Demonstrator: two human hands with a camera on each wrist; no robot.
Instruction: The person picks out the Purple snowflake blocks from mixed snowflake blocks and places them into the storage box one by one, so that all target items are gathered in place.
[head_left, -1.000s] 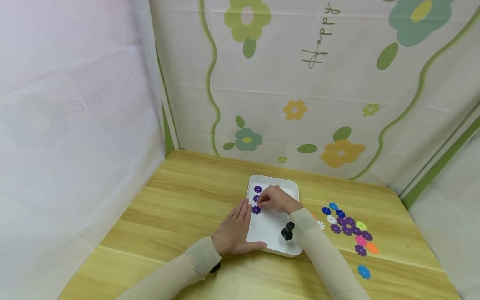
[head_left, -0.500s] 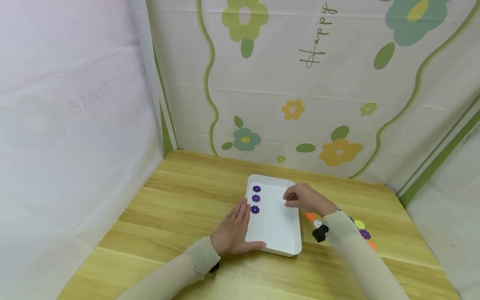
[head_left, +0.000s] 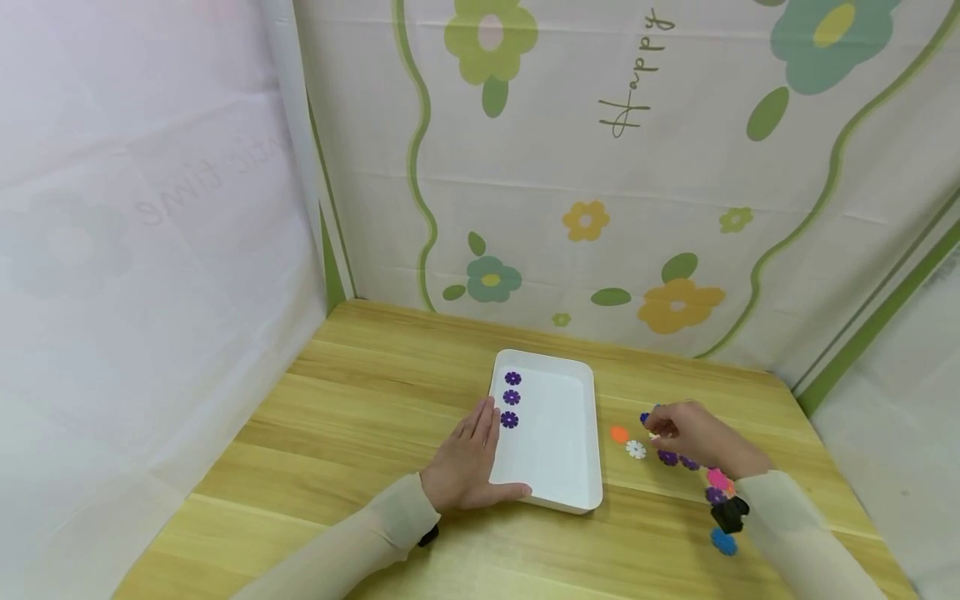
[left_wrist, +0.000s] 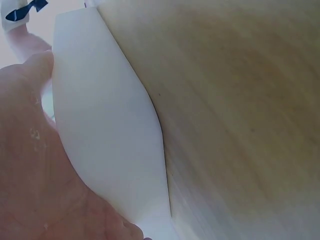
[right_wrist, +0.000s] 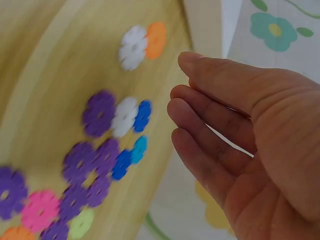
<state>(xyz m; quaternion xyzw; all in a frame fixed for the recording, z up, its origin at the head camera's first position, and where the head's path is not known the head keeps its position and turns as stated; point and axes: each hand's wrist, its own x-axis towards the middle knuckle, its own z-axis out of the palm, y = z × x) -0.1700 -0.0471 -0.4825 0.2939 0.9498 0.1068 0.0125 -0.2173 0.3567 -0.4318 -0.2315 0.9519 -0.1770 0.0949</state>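
Note:
A white tray lies on the table with three purple snowflake discs in a column along its left side. My left hand rests on the tray's near left corner, fingers straight along the left rim and thumb along the front one. In the left wrist view the palm lies against the tray's outer wall. Over the loose discs right of the tray hovers my right hand. Its fingers are loosely bent and hold nothing in the right wrist view. Beneath it are several purple discs, partly hidden in the head view.
An orange disc and a white disc lie between tray and right hand. Pink, blue and yellow-green discs are among the pile. A light blue disc lies nearer. A printed cloth hangs behind the table.
My right hand has left the purple discs in the tray and moved right, across the tray's rim, to above the loose discs. The left hand stays on the tray's corner.

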